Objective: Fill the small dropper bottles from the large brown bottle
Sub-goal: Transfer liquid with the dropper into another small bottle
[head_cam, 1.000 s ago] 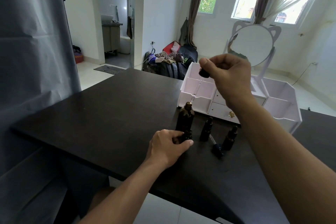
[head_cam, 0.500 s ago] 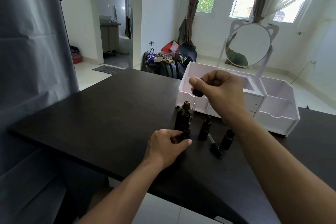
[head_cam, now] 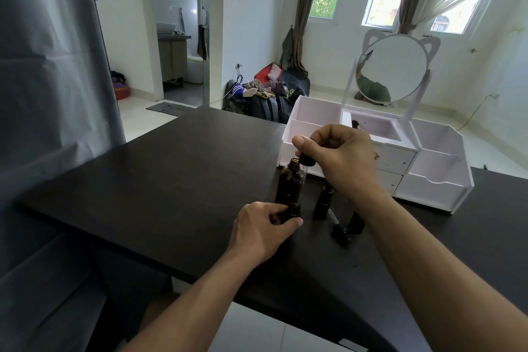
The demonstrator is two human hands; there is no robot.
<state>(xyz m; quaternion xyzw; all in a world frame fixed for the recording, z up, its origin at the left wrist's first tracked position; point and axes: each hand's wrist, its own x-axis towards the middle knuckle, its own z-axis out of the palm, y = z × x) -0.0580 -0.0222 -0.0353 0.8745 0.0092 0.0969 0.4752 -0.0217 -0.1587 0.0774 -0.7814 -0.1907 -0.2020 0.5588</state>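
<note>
The large brown bottle (head_cam: 289, 184) stands uncapped on the black table (head_cam: 171, 188). Right in front of it my left hand (head_cam: 263, 230) grips a small dark dropper bottle (head_cam: 294, 210). My right hand (head_cam: 340, 157) pinches a dropper (head_cam: 306, 161) by its black bulb; the glass tube points down beside the big bottle's neck, above the small bottle. Two more small dropper bottles (head_cam: 323, 203) (head_cam: 355, 223) stand to the right, partly hidden by my right arm. A loose dropper cap (head_cam: 340, 233) lies on the table between them.
A white vanity organizer (head_cam: 434, 180) with drawers and a cat-ear mirror (head_cam: 393, 68) stands just behind the bottles. The table's near edge runs below my left forearm. A grey curtain (head_cam: 51, 94) hangs at the left.
My right hand has come down and toward me with the dropper, from high above the organizer to beside the big bottle's neck. My left hand has stayed on the small bottle.
</note>
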